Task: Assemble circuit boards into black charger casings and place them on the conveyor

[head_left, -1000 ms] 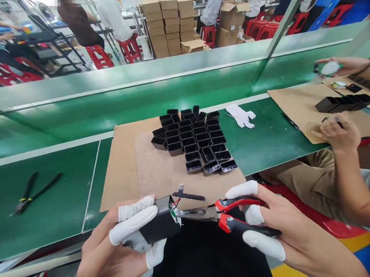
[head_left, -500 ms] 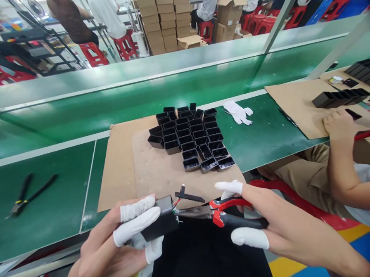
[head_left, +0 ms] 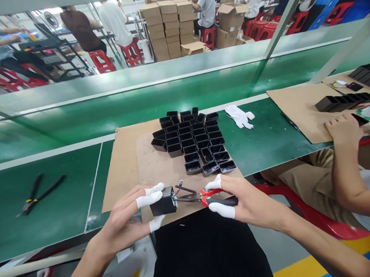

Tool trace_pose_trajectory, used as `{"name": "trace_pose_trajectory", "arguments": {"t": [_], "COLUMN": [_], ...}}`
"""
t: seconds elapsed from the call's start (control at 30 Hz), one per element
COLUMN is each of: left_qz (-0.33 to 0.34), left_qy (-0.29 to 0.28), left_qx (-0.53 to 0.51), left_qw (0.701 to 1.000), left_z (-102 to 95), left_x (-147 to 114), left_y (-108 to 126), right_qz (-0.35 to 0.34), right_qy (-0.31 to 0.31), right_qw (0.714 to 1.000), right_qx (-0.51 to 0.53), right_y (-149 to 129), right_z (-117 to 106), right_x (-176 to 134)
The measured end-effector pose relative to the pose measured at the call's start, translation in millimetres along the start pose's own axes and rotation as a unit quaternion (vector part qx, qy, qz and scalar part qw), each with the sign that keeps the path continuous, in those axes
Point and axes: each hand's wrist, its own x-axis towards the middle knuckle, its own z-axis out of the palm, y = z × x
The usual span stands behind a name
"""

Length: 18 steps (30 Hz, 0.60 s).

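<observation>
My left hand (head_left: 121, 218), with white finger cots on its fingertips, grips a small black plastic case (head_left: 160, 206) tilted on its side. Green circuit board and thin wires show at the case's right end, and a narrow black strip (head_left: 186, 189) sticks out there on a wire. My right hand (head_left: 247, 197), also in finger cots, is closed around the handles of red-and-black long-nose pliers (head_left: 204, 199). The plier tips meet the wire end of the case; exactly what lies between the jaws is too small to tell. A tiny pale scrap (head_left: 182, 225) shows against the black cloth below.
Several open black cases (head_left: 185, 138) stand grouped on a cardboard sheet (head_left: 124, 168). Black-handled cutters (head_left: 34, 199) lie on the green bench at left. A white glove (head_left: 239, 115) lies behind right. A co-worker's hand (head_left: 343, 128) rests on the neighbouring cardboard.
The plier handles have come closer together in my right hand. Both hands, with case and pliers, appear higher and farther forward over the cardboard edge. The view has shifted slightly.
</observation>
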Motion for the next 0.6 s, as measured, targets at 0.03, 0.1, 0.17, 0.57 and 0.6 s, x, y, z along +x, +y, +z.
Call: {"name": "trace_pose_trajectory", "arguments": {"t": [0.03,0.1,0.17,0.57,0.6], "left_qz": [-0.001,-0.010,-0.048,-0.369,-0.370], "left_qy": [0.001,0.022,0.070,0.153,0.158], "left_qx": [0.000,0.005,0.020,0.010,0.005], "left_qw": [1.000,1.000,0.996,0.917,0.916], "left_z": [-0.7,-5.0,-10.5,37.9,38.5], "left_x": [-6.1,-21.9,-38.7,-49.1,-50.3], "left_y": [-3.0,-11.3,-22.7,-96.0,-97.1], "right_qz": [-0.008,-0.021,-0.013,0.133,0.129], "right_qy": [0.005,0.023,0.054,0.164,0.163], "right_qw": [1.000,1.000,0.998,0.977,0.977], "right_qx": [-0.002,-0.002,-0.005,-0.027,-0.053], "right_y": [0.8,5.3,13.0,1.3,2.0], "right_z": [-0.8,-5.5,-14.2,45.6,59.8], "right_x": [0.1,-1.3,-4.0,29.2,33.9]}}
